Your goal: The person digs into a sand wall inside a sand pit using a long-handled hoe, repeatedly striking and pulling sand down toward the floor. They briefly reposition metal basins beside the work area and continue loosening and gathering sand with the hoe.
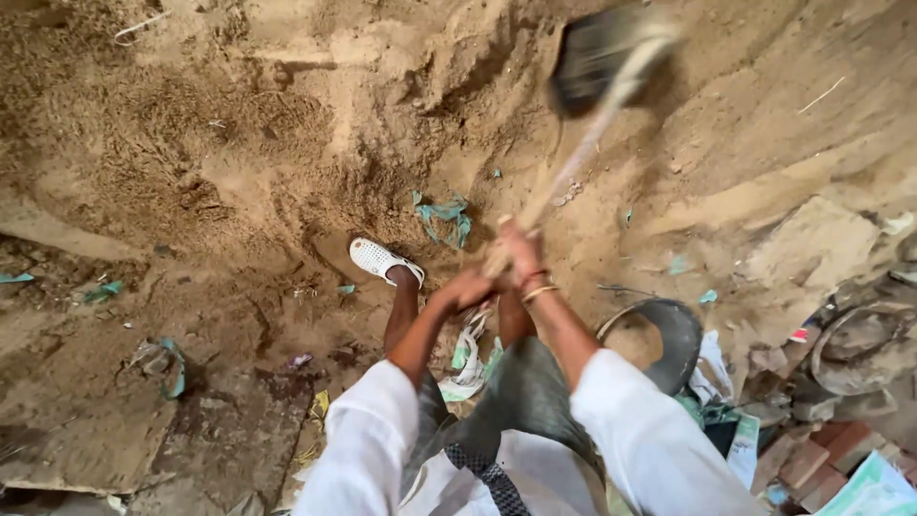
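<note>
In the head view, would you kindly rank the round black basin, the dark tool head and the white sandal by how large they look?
1. Round black basin, largest.
2. Dark tool head, though motion blur makes its outline unsure.
3. White sandal, smallest.

Both hands (501, 268) gripping hoe (597, 59) handle — blade raised, blurred, sand bank (287, 124)

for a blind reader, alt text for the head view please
Both hands, left hand and right hand, grip a long wooden handle of a blurred digging tool over a sand pile. A white sandal stands on the sand.
</note>
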